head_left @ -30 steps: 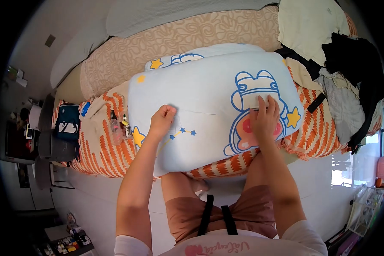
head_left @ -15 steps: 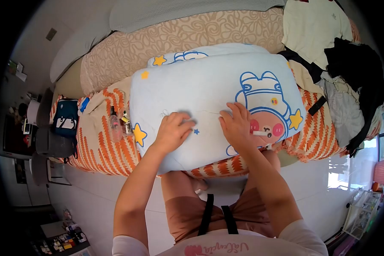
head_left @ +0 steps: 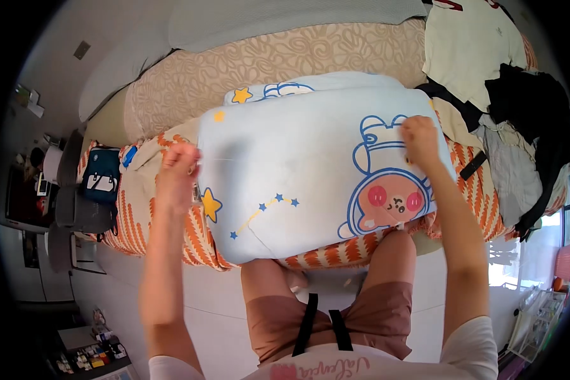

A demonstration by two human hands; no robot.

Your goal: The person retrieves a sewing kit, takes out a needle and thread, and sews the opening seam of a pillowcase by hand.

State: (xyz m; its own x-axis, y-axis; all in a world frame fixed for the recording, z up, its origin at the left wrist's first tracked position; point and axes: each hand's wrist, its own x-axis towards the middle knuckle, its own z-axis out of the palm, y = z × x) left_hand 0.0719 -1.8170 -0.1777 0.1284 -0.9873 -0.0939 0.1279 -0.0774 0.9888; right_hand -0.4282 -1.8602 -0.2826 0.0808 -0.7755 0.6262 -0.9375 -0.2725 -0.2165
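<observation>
A folded light-blue quilt (head_left: 297,145) lies on the sofa before me, printed with a cartoon bear, yellow stars and small blue stars. My left hand (head_left: 180,163) is closed in a pinch above its left edge. A thin pale thread (head_left: 220,159) runs rightward from those fingers and fades from sight over the quilt. Above the printed figure at the right, my right hand (head_left: 419,138) is curled closed; what it holds, if anything, is hidden. Another fine line, perhaps thread or a crease, shows near the quilt's front edge.
An orange-and-cream patterned cover (head_left: 136,215) spreads over the sofa. On the left sits a dark teal bag (head_left: 101,174). To the right are a black remote (head_left: 473,164), a cream shirt (head_left: 465,47) and dark clothes (head_left: 532,107). A white rack (head_left: 538,323) stands at lower right.
Both hands have moved far apart, the left one leftward and the right one up and to the right. They have risen off the quilt, and their fingers have closed.
</observation>
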